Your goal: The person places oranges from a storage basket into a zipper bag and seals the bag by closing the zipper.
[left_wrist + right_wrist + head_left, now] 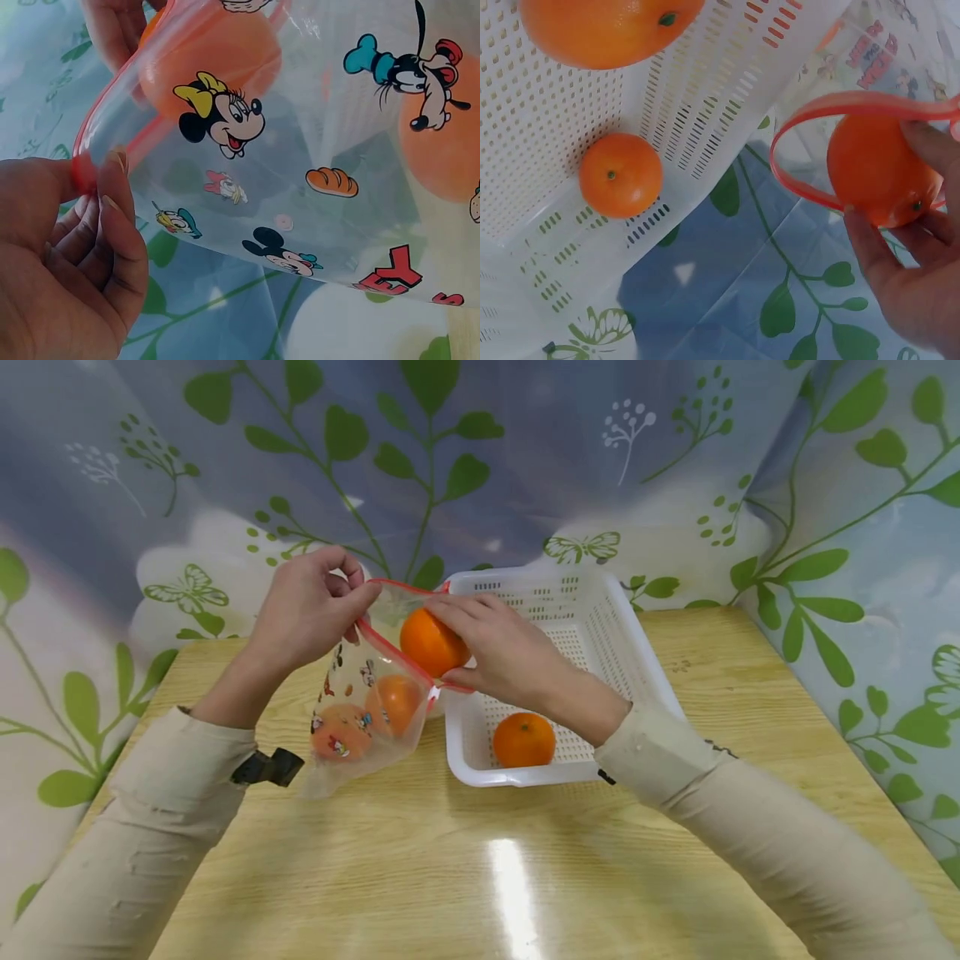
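My left hand [311,606] pinches the red rim of a clear zip bag [300,225] printed with cartoon characters. In my right hand [513,652] is an orange [431,643], gripped by the fingers and thumb at the bag's open mouth. The right wrist view shows this orange partly inside the red rim. Low in the bag lie two more oranges [341,732], seen through the plastic. Right of the bag stands a white plastic basket [487,777] with an orange [524,740] in its near corner. A second basket orange [621,175] shows in the right wrist view; my right arm seems to cover it in the head view.
Everything stands on a light wood-grain table [420,860]. Behind and at both sides hangs a curtain [525,460] printed with leaves and butterflies. The basket's left rim sits close against the bag's mouth.
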`<state>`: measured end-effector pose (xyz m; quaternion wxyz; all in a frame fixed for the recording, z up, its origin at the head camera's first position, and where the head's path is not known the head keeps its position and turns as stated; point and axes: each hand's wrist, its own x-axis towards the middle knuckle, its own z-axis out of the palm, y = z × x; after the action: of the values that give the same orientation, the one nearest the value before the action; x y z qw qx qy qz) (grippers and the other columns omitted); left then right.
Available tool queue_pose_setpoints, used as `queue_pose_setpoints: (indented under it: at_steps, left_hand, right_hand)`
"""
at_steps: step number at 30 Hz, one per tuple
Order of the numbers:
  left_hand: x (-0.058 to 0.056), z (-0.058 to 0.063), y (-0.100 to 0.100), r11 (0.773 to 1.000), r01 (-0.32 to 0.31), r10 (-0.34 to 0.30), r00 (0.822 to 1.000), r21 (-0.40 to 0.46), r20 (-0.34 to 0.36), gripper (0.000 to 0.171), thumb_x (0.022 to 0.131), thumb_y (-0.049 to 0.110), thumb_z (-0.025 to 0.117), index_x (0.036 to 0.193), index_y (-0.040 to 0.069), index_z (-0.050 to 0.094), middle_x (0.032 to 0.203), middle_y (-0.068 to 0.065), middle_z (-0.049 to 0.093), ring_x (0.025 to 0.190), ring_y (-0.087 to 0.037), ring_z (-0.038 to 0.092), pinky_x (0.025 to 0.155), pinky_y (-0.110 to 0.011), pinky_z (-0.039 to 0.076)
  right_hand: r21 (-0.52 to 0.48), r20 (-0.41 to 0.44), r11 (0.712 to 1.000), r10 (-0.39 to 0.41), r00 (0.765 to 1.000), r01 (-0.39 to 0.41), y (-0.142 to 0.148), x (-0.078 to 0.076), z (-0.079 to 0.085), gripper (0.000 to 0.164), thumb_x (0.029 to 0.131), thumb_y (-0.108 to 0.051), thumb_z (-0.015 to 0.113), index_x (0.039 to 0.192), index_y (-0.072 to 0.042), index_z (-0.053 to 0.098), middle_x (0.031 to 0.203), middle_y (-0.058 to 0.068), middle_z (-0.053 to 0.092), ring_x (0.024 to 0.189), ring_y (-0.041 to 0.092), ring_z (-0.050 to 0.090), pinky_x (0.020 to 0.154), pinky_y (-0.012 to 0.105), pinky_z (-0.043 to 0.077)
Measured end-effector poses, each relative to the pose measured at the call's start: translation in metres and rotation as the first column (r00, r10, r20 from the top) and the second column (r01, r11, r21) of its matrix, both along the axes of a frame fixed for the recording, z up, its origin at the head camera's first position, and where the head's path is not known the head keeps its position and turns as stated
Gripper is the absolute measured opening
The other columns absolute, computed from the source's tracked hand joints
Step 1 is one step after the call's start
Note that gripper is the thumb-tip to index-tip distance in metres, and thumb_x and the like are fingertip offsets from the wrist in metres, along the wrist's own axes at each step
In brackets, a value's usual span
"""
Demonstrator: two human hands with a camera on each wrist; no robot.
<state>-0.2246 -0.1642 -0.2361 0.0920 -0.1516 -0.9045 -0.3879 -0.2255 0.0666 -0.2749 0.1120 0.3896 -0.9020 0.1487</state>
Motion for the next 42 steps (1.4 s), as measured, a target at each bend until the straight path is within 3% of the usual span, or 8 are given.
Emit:
queue_pose_setpoints:
  at_steps: [4,9,12,18,24,28,34,42]
  left_hand:
    - [0.001,0.002,0.000,1.000,0.000,0.000,1.000,-0.019,0.001,0.022,0.093,0.023,0.063,0.088,0.005,0.052,0.061,-0.009,0.063,0.052,-0.028,0.061,0.035,-0.027,0.035]
    - [0.001,0.002,0.002,0.997,0.001,-0.001,1.000,-0.071,-0.008,0.022,0.094,0.024,0.062,0.089,0.006,0.052,0.062,-0.008,0.064,0.053,-0.027,0.062,0.039,-0.029,0.042]
    - [0.002,0.002,0.003,0.996,-0.013,0.013,1.000,-0.089,0.004,0.022,0.094,0.024,0.062,0.091,0.005,0.052,0.063,-0.008,0.064,0.053,-0.026,0.062,0.042,-0.029,0.046]
    - [0.000,0.010,0.004,0.996,-0.068,0.075,0.990,-0.058,0.117,0.022,0.095,0.020,0.060,0.105,0.000,0.055,0.068,-0.012,0.066,0.056,-0.026,0.066,0.051,-0.028,0.054]
    - [0.000,0.009,0.006,0.984,-0.089,0.098,0.994,-0.154,0.052,0.017,0.095,0.018,0.060,0.100,0.002,0.064,0.066,-0.009,0.066,0.057,-0.027,0.065,0.048,-0.027,0.051]
    - [0.001,0.010,0.007,0.972,-0.109,0.111,0.994,-0.208,0.002,0.017,0.095,0.020,0.061,0.098,0.005,0.067,0.064,-0.006,0.066,0.054,-0.022,0.064,0.046,-0.027,0.048]
    - [0.000,0.012,0.007,0.970,-0.095,0.092,0.995,-0.222,-0.024,0.017,0.094,0.021,0.062,0.097,0.006,0.070,0.062,-0.005,0.065,0.052,-0.022,0.063,0.043,-0.028,0.045]
    - [-0.001,0.012,0.006,0.978,-0.072,0.073,0.997,-0.193,-0.006,0.016,0.093,0.022,0.064,0.096,0.008,0.072,0.062,-0.004,0.065,0.054,-0.025,0.063,0.042,-0.027,0.043]
  right_hand:
    - [0.022,-0.092,1.000,0.012,0.996,-0.010,-0.003,-0.001,-0.001,0.076,0.078,-0.033,0.080,0.142,-0.012,0.043,0.140,0.004,0.048,0.123,0.027,0.043,0.096,0.040,0.044]
    - [0.090,-0.179,0.995,0.065,0.982,-0.050,-0.007,-0.005,-0.002,0.075,0.079,-0.031,0.079,0.141,-0.008,0.044,0.142,0.007,0.044,0.124,0.028,0.043,0.096,0.038,0.045]
    - [0.098,-0.184,0.994,0.067,0.981,-0.050,-0.009,-0.006,-0.002,0.074,0.081,-0.029,0.078,0.141,-0.007,0.043,0.144,0.009,0.042,0.125,0.028,0.043,0.096,0.038,0.046]
    - [0.067,-0.157,0.998,0.030,0.987,-0.020,-0.011,-0.011,-0.004,0.076,0.081,-0.027,0.078,0.143,-0.006,0.039,0.143,0.009,0.042,0.127,0.028,0.042,0.093,0.041,0.048]
    - [0.040,-0.175,0.998,0.044,0.984,-0.037,-0.010,-0.013,-0.007,0.069,0.080,-0.026,0.079,0.137,-0.006,0.046,0.141,0.009,0.044,0.126,0.027,0.043,0.094,0.040,0.047]
    - [0.060,-0.253,0.996,0.085,0.964,-0.072,-0.007,-0.013,-0.010,0.069,0.081,-0.027,0.078,0.138,-0.004,0.047,0.142,0.010,0.045,0.125,0.028,0.044,0.096,0.038,0.046]
    - [0.096,-0.377,0.992,0.110,0.920,-0.080,-0.004,-0.013,-0.013,0.069,0.081,-0.031,0.077,0.139,-0.006,0.048,0.142,0.009,0.046,0.123,0.029,0.045,0.096,0.037,0.045]
    - [0.093,-0.427,0.993,0.110,0.898,-0.077,-0.002,-0.016,-0.015,0.069,0.081,-0.034,0.077,0.138,-0.008,0.050,0.141,0.008,0.048,0.120,0.030,0.047,0.095,0.038,0.046]
